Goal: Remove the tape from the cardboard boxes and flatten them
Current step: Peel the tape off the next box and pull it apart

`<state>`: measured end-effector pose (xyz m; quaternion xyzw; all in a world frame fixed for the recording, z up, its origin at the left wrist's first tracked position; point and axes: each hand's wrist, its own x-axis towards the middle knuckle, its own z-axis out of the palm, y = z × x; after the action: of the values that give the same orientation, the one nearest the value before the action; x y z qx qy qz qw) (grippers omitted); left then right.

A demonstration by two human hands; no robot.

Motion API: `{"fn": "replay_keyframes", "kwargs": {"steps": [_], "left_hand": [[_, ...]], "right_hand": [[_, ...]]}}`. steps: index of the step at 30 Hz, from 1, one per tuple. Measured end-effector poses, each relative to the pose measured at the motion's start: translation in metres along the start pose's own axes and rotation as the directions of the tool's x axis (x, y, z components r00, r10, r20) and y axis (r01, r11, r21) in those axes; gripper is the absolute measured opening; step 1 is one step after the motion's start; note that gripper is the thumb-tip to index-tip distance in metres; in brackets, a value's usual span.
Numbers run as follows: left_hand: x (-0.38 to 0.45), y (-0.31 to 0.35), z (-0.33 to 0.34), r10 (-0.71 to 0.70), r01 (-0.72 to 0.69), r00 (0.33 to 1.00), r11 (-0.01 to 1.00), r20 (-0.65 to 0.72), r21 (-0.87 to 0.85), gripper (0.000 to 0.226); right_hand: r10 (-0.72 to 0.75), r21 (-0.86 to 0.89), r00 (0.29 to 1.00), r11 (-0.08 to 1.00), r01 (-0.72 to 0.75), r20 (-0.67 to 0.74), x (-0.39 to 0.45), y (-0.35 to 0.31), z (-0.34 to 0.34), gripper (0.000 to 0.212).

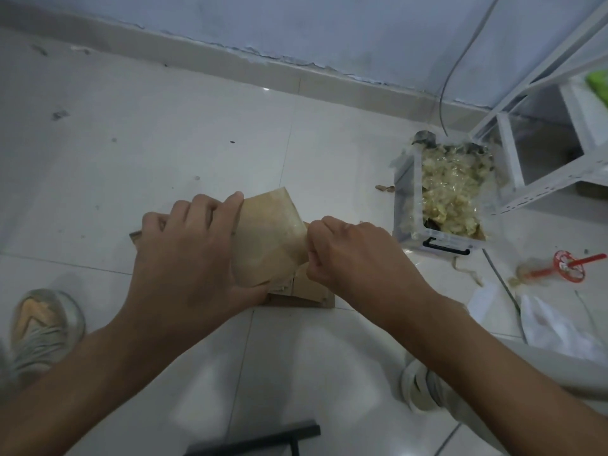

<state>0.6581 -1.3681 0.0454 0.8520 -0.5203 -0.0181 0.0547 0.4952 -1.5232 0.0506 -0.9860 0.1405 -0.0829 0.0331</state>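
Left hand (190, 255) grips the small brown cardboard box (268, 238) while right hand (348, 255) pinches what looks like its tape edge, so peeling's underway and next probably needs a steady pull.

There is only one view, from a camera on the person's head. It looks forward and steeply down at the floor (197, 133), close above both forearms. The wall (362, 31) runs across the top of the view, beyond the floor. The wide lens bends straight lines near the edges.
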Motion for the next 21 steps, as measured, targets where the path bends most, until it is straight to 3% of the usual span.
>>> {"fn": "replay_keyframes", "kwargs": {"steps": [2,4,7,9,10,12,14,16,18,21], "left_hand": [[-0.001,0.0,0.0,-0.008,0.008,1.0,1.0,-0.004,-0.009,0.112],[-0.001,-0.002,-0.003,-0.019,0.019,1.0,1.0,-0.02,-0.018,0.114],[0.0,-0.005,-0.007,-0.048,0.046,0.998,0.997,-0.031,-0.056,0.117],[-0.001,-0.007,-0.007,-0.062,0.06,0.998,0.996,-0.029,-0.064,0.118],[-0.002,-0.007,-0.007,-0.064,0.062,0.998,0.996,-0.027,-0.06,0.118],[-0.002,-0.007,-0.008,-0.053,0.052,0.998,0.998,-0.033,-0.044,0.118],[-0.002,-0.003,-0.009,-0.034,0.033,0.999,0.999,-0.043,-0.022,0.118],[-0.001,0.001,-0.009,-0.011,0.011,0.999,1.0,-0.044,0.0,0.117],[0.0,0.004,-0.009,0.008,-0.007,0.999,1.0,-0.042,0.011,0.116],[0.0,0.005,-0.007,0.018,-0.019,0.999,1.0,-0.039,-0.005,0.115]], "right_hand": [[0.117,0.061,0.992,0.991,-0.12,0.051,0.001,-0.002,-0.001,0.023],[0.312,0.259,0.939,0.904,-0.34,0.142,0.003,-0.003,-0.005,0.016],[0.536,0.627,0.829,0.593,-0.506,0.161,0.003,-0.007,-0.013,0.013],[0.561,0.755,0.786,0.39,-0.527,0.26,0.003,-0.007,-0.015,0.011],[0.546,0.773,0.788,0.357,-0.525,0.283,0.002,-0.007,-0.016,0.011],[0.492,0.71,0.841,0.508,-0.487,0.225,0.001,-0.005,-0.014,0.012],[0.394,0.523,0.908,0.748,-0.408,0.145,0.0,-0.002,-0.013,0.021],[0.316,0.3,0.938,0.89,-0.344,0.14,0.001,0.001,-0.015,0.024],[0.272,0.117,0.942,0.948,-0.297,0.195,0.001,0.004,-0.018,0.026],[0.225,0.083,0.948,0.965,-0.248,0.225,-0.004,0.006,-0.019,0.038]]}}
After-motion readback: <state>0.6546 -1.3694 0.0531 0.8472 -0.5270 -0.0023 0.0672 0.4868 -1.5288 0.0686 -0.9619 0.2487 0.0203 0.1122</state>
